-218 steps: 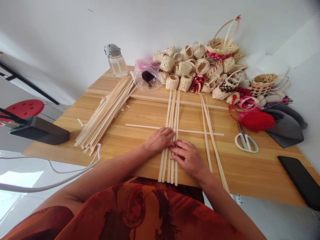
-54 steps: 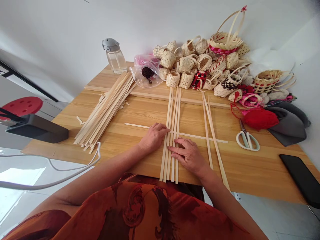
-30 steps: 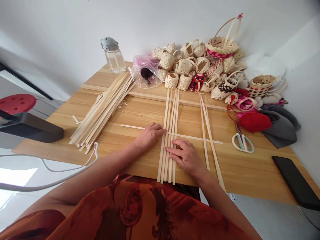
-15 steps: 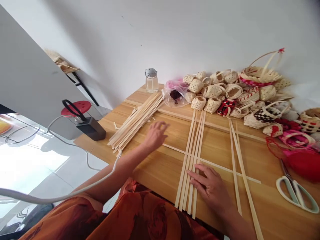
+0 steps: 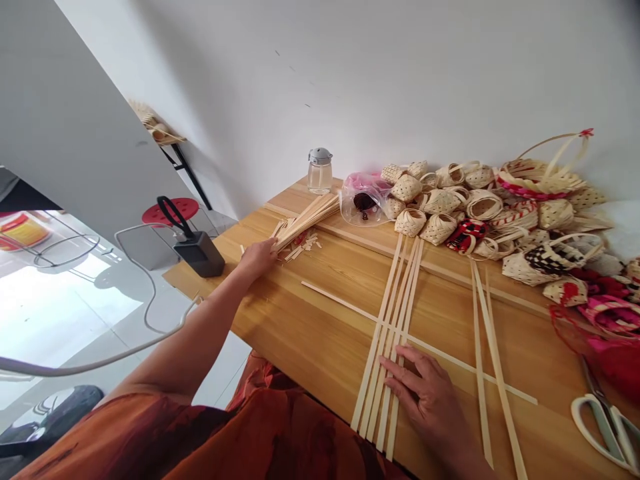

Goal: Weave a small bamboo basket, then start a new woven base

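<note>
My left hand is closed round the near end of a bundle of pale strips at the left of the table, the far end pointing to the bottle. Several parallel strips lie lengthwise in front of me, crossed by one thin strip. On these parallel strips, just below the crossing, my right hand rests with its fingers spread. Two longer loose strips lie to its right, over the cross strip.
Small woven baskets crowd the table's back right. A bottle, a plastic bag, a black box, scissors and strip scraps also lie on the table.
My left hand has moved left from above the table onto the strip bundle and closed on it. The bundle's near end has lifted and shifted, showing scraps. My right hand keeps its place on the strips.
</note>
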`<move>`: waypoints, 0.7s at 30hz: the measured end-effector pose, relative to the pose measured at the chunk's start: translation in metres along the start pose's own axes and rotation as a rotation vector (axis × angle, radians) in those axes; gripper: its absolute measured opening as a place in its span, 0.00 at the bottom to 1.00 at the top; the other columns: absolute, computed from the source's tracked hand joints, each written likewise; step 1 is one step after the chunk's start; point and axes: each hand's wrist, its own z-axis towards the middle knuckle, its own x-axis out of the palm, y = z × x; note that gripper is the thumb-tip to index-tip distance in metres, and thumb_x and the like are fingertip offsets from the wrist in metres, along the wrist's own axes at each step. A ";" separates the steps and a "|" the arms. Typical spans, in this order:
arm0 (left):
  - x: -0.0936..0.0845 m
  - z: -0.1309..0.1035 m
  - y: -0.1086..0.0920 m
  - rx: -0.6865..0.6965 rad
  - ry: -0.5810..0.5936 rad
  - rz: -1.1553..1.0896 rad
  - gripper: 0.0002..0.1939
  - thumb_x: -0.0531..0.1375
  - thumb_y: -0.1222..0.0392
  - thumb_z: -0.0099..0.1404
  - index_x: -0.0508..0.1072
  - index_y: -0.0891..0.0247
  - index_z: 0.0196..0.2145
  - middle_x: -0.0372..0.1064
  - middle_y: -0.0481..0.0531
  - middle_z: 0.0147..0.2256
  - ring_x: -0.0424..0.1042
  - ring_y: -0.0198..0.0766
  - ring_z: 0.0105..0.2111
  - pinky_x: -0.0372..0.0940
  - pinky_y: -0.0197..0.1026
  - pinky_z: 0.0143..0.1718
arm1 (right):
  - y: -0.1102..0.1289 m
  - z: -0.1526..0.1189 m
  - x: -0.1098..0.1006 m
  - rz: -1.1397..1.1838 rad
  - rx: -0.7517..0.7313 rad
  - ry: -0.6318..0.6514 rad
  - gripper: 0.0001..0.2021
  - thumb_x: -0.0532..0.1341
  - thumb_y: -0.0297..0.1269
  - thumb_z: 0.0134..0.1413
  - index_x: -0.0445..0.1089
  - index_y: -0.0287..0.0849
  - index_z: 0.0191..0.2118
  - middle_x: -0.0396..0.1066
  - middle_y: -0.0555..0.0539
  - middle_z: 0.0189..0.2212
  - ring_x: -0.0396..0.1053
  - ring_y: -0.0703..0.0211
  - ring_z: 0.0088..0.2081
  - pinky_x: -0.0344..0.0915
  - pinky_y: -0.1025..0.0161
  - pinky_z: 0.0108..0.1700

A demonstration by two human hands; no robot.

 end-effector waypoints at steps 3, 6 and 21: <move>-0.007 0.008 0.011 0.003 0.016 -0.030 0.25 0.52 0.58 0.67 0.67 0.56 0.60 0.76 0.54 0.49 0.74 0.46 0.49 0.65 0.39 0.47 | 0.000 0.000 0.000 0.002 0.000 -0.002 0.17 0.60 0.46 0.62 0.72 0.60 0.56 0.69 0.47 0.54 0.67 0.46 0.56 0.68 0.49 0.53; -0.009 0.011 0.018 0.009 0.012 -0.039 0.23 0.53 0.58 0.66 0.69 0.57 0.58 0.76 0.53 0.49 0.74 0.45 0.48 0.65 0.37 0.46 | -0.001 0.000 0.000 -0.001 -0.006 -0.012 0.17 0.60 0.46 0.62 0.72 0.61 0.55 0.70 0.47 0.53 0.67 0.46 0.56 0.69 0.49 0.53; 0.007 -0.007 -0.012 -0.001 -0.070 0.079 0.23 0.57 0.66 0.63 0.63 0.68 0.55 0.73 0.67 0.45 0.73 0.54 0.49 0.65 0.48 0.48 | -0.007 0.000 0.003 -0.014 -0.054 -0.041 0.18 0.61 0.46 0.61 0.72 0.61 0.56 0.69 0.47 0.54 0.69 0.46 0.54 0.72 0.49 0.51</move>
